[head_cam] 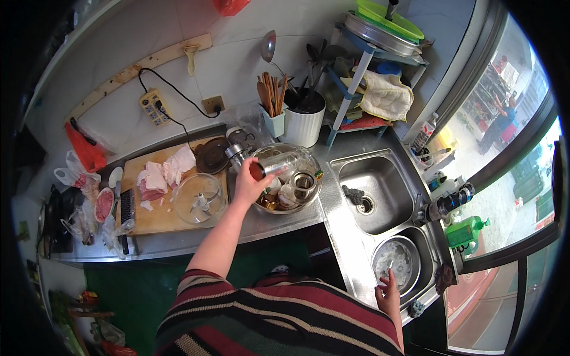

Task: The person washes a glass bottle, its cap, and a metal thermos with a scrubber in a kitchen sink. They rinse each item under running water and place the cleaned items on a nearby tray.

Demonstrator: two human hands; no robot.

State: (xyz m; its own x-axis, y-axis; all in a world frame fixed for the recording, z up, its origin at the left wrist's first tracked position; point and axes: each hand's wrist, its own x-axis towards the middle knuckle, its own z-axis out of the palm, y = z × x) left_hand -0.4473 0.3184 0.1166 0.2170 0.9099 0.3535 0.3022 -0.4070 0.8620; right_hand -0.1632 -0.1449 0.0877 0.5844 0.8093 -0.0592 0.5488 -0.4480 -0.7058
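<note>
My left hand [252, 184] grips a clear glass bottle [285, 163] by its end with a dark reddish-brown cap. The bottle lies tilted over a large metal basin [317, 196] that holds several glass and metal jars. Just behind the hand stands another glass jar with a silvery lid [234, 150]. My right hand [388, 294] hovers at the near rim of a round metal bowl [417, 258] in the smaller sink, its fingers apart. Water and pale round pieces, too blurred to name, show inside that bowl.
Left of the basin, a wooden cutting board [147, 222] bears raw meat [153, 182] and a clear bowl with blades [200, 202]. A cleaver [128, 207] lies at its edge. The larger sink [378, 178] holds a dark scrubber [353, 194]. A utensil rack [356, 89] stands behind.
</note>
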